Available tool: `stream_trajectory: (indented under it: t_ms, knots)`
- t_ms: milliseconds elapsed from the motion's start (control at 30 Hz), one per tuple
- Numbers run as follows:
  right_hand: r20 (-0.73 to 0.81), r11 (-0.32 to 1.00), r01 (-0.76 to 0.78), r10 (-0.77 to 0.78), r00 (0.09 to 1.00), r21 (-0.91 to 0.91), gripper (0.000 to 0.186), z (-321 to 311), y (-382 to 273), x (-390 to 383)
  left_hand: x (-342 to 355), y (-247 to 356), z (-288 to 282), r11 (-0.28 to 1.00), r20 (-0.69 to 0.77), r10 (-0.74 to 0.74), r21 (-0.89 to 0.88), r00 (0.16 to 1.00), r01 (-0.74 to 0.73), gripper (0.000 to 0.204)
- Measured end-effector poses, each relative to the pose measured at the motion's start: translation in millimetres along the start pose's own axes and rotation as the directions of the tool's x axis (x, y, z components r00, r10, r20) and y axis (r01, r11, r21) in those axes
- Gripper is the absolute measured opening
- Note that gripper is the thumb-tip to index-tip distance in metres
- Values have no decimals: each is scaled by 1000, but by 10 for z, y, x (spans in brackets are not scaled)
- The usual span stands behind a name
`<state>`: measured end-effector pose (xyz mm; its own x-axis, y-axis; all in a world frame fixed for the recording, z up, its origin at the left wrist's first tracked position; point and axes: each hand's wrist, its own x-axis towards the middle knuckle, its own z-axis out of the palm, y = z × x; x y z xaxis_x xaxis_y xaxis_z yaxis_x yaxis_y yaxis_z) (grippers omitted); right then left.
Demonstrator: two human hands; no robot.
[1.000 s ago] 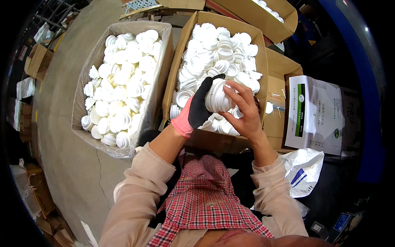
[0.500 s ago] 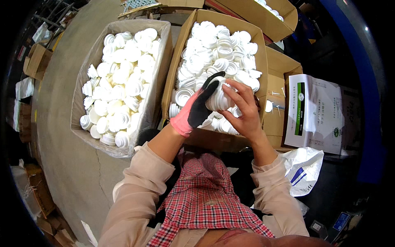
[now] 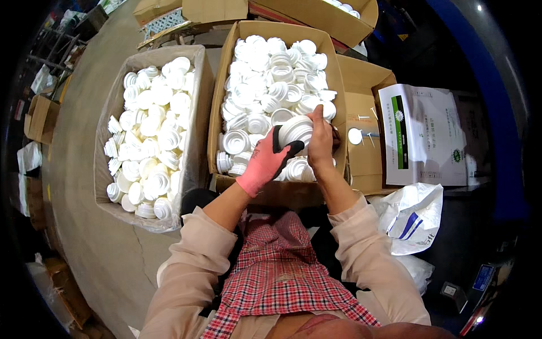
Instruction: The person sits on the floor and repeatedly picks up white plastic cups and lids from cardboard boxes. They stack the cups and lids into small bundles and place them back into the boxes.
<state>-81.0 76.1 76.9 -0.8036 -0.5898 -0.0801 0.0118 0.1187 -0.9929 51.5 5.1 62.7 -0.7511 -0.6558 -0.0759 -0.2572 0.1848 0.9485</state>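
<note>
A white ridged, round plastic piece [image 3: 296, 131] is held between my two hands above the near part of a cardboard box [image 3: 271, 192]. My left hand [image 3: 266, 162], in a pink glove with black fingertips, grips its lower left side with the thumb up. My bare right hand [image 3: 322, 138] is wrapped round its right side, thumb at the top. Under my hands the box is heaped with similar white plastic pieces [image 3: 257, 123], lying at many angles. The underside of the held piece is hidden.
To the left stands a plastic-lined box [image 3: 199, 124] full of similar white pieces. On the right are a cardboard tray [image 3: 367, 164] with several thin pins, a white printed sheet [image 3: 420, 144] and a white plastic bag [image 3: 415, 223]. Another carton [image 3: 344, 31] sits behind.
The view has shifted, so the boxes appear further left. My hands have turned the piece; the left thumb has come down and the right fingers have moved round its side.
</note>
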Motion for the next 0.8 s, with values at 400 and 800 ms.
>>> stream_trajectory:
  t_ms: [400, 800]
  knots:
    - [538, 874, -252, -12, 843, 415, 59, -200, -1, 244, 123, -138, -263, 590, 170, 167, -806, 971, 40, 54]
    - [508, 896, 439, -352, 786, -60, 71, -51, -35, -34, 96, -326, -489, 542, -33, -5, -840, 999, -25, 49]
